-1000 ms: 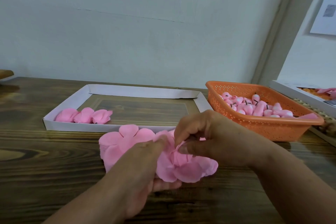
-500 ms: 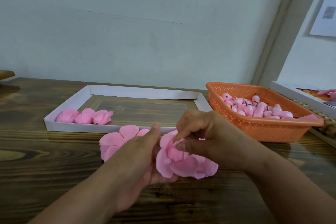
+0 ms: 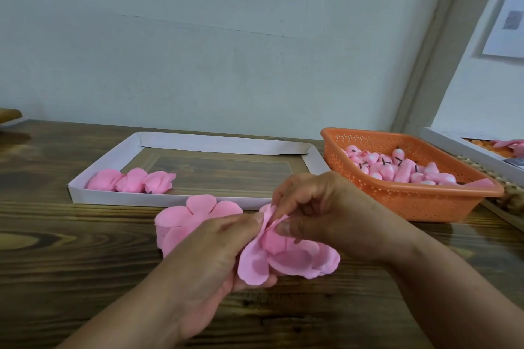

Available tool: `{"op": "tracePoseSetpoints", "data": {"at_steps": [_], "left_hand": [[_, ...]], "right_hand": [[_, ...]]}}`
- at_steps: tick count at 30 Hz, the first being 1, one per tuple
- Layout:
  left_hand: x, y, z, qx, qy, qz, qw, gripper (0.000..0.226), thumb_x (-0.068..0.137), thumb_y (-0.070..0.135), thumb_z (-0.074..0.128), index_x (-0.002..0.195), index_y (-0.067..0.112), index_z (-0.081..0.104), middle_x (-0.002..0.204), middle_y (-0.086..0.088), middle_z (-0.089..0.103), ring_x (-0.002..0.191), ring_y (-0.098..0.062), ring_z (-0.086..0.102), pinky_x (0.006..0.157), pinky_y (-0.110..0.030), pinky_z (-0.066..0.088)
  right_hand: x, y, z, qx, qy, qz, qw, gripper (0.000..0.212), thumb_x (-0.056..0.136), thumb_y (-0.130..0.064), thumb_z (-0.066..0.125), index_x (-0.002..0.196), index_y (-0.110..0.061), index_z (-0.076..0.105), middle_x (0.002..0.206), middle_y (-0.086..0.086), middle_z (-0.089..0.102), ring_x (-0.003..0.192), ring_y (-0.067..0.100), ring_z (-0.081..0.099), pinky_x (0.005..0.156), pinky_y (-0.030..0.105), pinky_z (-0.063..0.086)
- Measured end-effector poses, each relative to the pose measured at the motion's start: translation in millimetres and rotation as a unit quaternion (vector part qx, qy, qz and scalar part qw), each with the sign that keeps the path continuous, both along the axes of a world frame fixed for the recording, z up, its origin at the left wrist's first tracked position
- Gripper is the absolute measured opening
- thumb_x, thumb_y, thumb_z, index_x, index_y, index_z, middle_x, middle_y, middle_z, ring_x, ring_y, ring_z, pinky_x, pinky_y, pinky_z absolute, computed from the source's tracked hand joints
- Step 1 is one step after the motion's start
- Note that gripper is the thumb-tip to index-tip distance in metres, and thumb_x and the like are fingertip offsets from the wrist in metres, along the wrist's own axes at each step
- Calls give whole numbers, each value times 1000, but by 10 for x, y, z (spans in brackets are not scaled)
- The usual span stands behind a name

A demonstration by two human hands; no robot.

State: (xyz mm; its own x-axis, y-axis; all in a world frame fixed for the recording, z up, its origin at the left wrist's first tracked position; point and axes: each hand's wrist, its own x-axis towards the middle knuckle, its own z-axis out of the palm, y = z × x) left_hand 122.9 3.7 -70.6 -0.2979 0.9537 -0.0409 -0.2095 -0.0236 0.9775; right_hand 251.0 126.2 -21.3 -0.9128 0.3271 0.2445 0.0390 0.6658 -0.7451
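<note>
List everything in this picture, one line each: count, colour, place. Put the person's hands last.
table: one, dark brown wood, under everything.
white tray: one, white card, at the table's back, left of centre.
finished flowers: three, pink, in the tray's near left corner.
petal stack: one, pink, on the table just in front of the tray.
basket: one, orange, right of the tray.
buds: many, pink, in the basket.
second tray: one, white, far right edge, partly cut off.
paper sheet: one, white, on the wall, upper right.
half-made flower: one, pink, held between both hands.
left hand: one, grips the flower from below.
right hand: one, pinches a petal on top.
</note>
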Motion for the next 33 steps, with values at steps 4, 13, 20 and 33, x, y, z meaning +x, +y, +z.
{"op": "tracePoseSetpoints", "data": {"at_steps": [4, 13, 20, 33], "left_hand": [[20, -14, -1, -3, 31, -26, 999, 29, 70, 35, 69, 91, 17, 77, 96, -10, 74, 84, -20, 68, 70, -27, 56], [131, -7, -23, -19, 42, 41, 998, 33, 96, 28, 46, 88, 14, 74, 86, -4, 76, 82, -19, 72, 66, -28, 59], [-12, 34, -10, -21, -35, 33, 999, 28, 93, 21, 52, 85, 9, 76, 86, -18, 74, 72, -27, 72, 60, -34, 59], [-44, 35, -99, -46, -44, -18, 998, 21, 66, 19, 69, 84, 14, 77, 89, -18, 74, 71, -24, 72, 59, -27, 58]], "right_hand": [[-12, 25, -9, -16, -4, -8, 1000, 9, 79, 1, 70, 83, -6, 74, 93, 16, 61, 79, 38, 63, 72, 50, 56], [-64, -12, -88, 24, -19, -13, 999, 7, 79, 1, 70, 83, -4, 74, 94, 2, 60, 80, 25, 60, 67, 37, 54], [-30, 12, -47, 1, -1, -33, 999, 6, 78, 2, 70, 82, -1, 73, 85, 12, 68, 75, 30, 66, 71, 45, 56], [-59, -3, -104, -50, -23, -52, 997, 17, 80, -2, 71, 91, -15, 69, 69, -7, 66, 58, 12, 64, 58, 26, 55]]}}
